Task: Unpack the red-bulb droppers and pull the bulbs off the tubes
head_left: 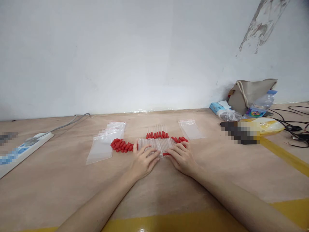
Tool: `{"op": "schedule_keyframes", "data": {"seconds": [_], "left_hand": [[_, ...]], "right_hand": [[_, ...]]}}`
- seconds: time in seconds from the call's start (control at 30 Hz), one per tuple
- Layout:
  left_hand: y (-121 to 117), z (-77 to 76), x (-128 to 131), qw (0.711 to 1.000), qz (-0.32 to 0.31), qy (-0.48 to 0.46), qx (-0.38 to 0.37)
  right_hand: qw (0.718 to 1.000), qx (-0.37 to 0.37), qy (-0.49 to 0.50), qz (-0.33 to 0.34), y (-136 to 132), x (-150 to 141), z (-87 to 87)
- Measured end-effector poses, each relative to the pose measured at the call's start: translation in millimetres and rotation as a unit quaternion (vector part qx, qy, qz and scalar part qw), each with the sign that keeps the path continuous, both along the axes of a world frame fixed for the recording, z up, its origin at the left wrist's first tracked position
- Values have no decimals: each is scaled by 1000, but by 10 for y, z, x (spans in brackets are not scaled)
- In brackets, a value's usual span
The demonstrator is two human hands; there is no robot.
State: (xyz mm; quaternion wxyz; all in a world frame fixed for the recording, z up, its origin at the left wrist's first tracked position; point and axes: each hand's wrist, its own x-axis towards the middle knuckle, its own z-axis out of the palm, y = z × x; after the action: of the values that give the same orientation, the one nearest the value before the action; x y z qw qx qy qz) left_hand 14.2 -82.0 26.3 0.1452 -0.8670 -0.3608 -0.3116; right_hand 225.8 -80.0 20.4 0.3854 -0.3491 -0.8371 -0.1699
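A row of clear, thin droppers [152, 143] with red rubber bulbs lies side by side on the table in front of me. Some red bulbs [156, 135] line its far edge. My left hand [144, 161] rests on the row's left side, fingers stretched over the tubes. On the right side lies my right hand [182, 158], its fingers spread on the tubes' edge. One red bulb [166, 154] shows at its index fingertip. More red bulbs cluster left [120, 145] and right [180, 139] of the row. The undersides of both hands are hidden.
Clear zip bags [100, 149] overlap at the left, and another zip bag [192, 129] lies at the right. A power strip [26, 148] is far left. Toward the right stand a tissue pack [217, 108], a grey bag [253, 91], a plastic bottle [263, 103] and black cables [293, 127].
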Motion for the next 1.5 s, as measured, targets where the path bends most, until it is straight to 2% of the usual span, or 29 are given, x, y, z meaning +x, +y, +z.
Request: {"op": "schedule_keyframes", "data": {"seconds": [0.17, 0.43, 0.83, 0.93, 1.0, 1.1, 1.2, 1.4, 1.5], "left_hand": [[-16, -29, 62, 1000, -5, 1, -10], [-15, 42, 28, 999, -19, 7, -31], [-55, 35, -14, 999, -43, 16, -19], [-8, 24, -127, 1000, -19, -7, -1], [50, 11, -221, 999, 20, -46, 7], [148, -17, -302, 993, 74, -97, 0], [224, -45, -304, 989, 106, -103, -16], [315, -54, -315, 987, 134, -86, -3], [342, -61, -325, 988, 118, -102, 18]], "right_hand": [[1000, 6, -12, 9, -7, -70, -34], [1000, 13, -19, -12, 3, -87, -113], [998, 27, -33, 51, -51, -22, -37], [999, 4, -7, 51, -12, 101, -59], [997, -21, 54, 43, 43, 200, -58], [977, -73, 194, 40, 146, 309, -28], [956, -114, 270, 17, 260, 396, -6], [914, -217, 325, -111, 467, 675, -72], [915, -236, 298, -132, 481, 718, -62]]}}
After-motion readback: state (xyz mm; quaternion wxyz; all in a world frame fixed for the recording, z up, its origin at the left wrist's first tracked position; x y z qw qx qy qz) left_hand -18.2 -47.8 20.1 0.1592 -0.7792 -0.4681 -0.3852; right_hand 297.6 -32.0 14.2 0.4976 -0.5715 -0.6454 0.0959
